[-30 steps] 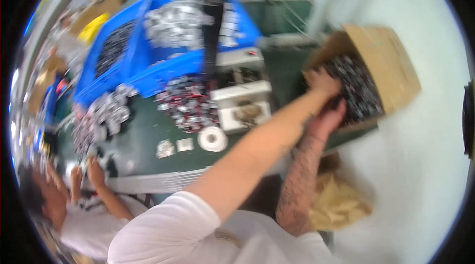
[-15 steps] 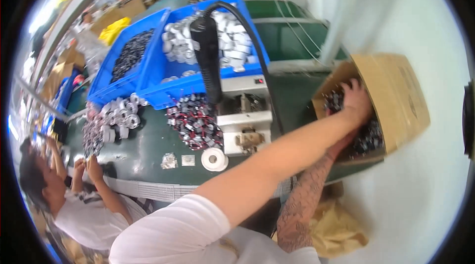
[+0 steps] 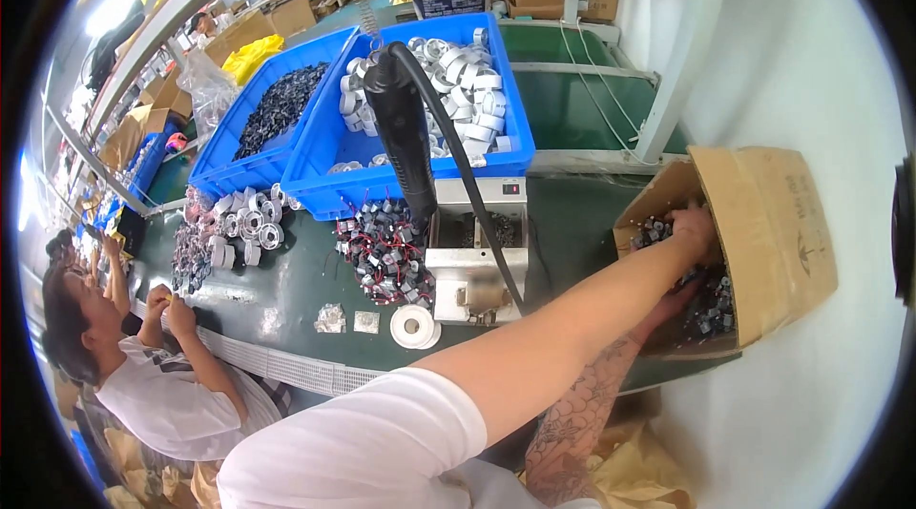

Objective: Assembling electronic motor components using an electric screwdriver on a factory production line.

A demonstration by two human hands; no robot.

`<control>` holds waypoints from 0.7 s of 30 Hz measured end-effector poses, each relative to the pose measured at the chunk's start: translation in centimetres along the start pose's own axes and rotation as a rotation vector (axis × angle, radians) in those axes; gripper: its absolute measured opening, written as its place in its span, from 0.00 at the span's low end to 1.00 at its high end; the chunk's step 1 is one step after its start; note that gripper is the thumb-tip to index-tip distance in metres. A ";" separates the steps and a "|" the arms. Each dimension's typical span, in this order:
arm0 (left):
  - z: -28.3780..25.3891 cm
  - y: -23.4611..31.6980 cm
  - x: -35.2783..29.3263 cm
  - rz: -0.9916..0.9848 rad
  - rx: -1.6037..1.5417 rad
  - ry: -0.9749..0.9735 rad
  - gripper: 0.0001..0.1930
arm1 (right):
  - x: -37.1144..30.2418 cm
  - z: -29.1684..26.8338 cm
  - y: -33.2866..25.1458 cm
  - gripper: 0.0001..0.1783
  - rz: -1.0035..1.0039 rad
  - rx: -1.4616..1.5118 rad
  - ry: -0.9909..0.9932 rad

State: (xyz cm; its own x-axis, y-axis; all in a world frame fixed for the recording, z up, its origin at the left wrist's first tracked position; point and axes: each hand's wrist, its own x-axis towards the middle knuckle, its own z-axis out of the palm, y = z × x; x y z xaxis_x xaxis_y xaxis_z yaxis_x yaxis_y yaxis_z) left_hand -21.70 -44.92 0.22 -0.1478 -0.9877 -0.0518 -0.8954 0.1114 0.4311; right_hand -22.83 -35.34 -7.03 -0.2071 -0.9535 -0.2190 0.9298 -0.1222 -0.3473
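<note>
My left arm reaches across to the right, and my left hand (image 3: 697,225) is inside an open cardboard box (image 3: 768,242), touching the small dark grey and metallic parts (image 3: 714,311) in it. Its fingers point down among the parts, their tips hidden. My right hand (image 3: 671,307), on the tattooed forearm, is also in the box, lower down and partly behind my left forearm. Its fingers are hidden, so what it holds cannot be seen. The box lies tilted, its opening toward me and the bench.
A black powered screwdriver (image 3: 401,132) hangs on a coil over a metal fixture (image 3: 477,261). Left of it lie wired parts (image 3: 382,251) and a white spool (image 3: 414,327). Blue bins (image 3: 315,194) hold white rings and black pieces. A co-worker (image 3: 143,385) sits at left.
My left hand has gone deeper into the box, its spread fingers now down among the parts. My right hand remains in the box. The whole view has shifted slightly.
</note>
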 end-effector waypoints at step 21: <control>4.6 -5.0 4.6 0.216 -0.165 0.060 0.33 | 2.2 -3.5 2.1 0.28 0.018 0.293 -0.130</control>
State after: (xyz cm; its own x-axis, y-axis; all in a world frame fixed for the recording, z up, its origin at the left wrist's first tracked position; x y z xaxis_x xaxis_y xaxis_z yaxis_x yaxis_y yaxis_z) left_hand -19.86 -49.53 -6.32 -0.2981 -0.9483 0.1084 -0.7649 0.3053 0.5673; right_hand -22.37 -36.72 -11.44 -0.1668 -0.9811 -0.0983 0.9849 -0.1611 -0.0628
